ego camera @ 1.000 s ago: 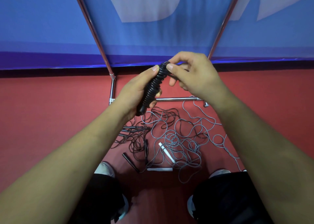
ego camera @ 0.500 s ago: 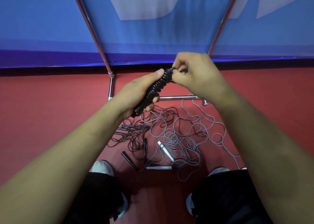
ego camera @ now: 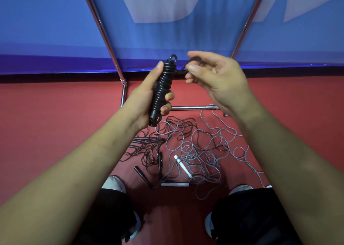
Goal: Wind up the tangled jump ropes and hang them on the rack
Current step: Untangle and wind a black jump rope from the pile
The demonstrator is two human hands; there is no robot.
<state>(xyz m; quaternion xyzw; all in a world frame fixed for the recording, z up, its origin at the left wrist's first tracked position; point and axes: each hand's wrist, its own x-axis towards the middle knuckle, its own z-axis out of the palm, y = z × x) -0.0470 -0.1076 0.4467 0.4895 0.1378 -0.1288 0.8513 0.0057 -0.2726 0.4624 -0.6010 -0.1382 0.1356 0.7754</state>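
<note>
My left hand [ego camera: 147,97] grips a black jump rope [ego camera: 162,88] wound in tight coils round its handles, held upright with a small loop at its top. My right hand [ego camera: 214,77] sits just to its right and pinches the rope's loose black end, which runs back to the top of the coils. Below, on the red floor, lies a tangle of black ropes [ego camera: 149,148] with black handles beside a tangle of grey rope [ego camera: 202,151] with white handles [ego camera: 182,165]. The chrome rack's poles [ego camera: 104,34] rise on both sides and its base bar [ego camera: 193,107] lies behind the tangle.
A blue banner [ego camera: 176,31] hangs behind the rack. My knees in black trousers [ego camera: 247,217] and my pale shoes [ego camera: 113,184] frame the ropes at the bottom. Red floor [ego camera: 55,124] spreads out to the left and right.
My right hand has pulled away from the coil's top to the right, drawing the rope's end out. The wound bundle has turned more upright in my left hand.
</note>
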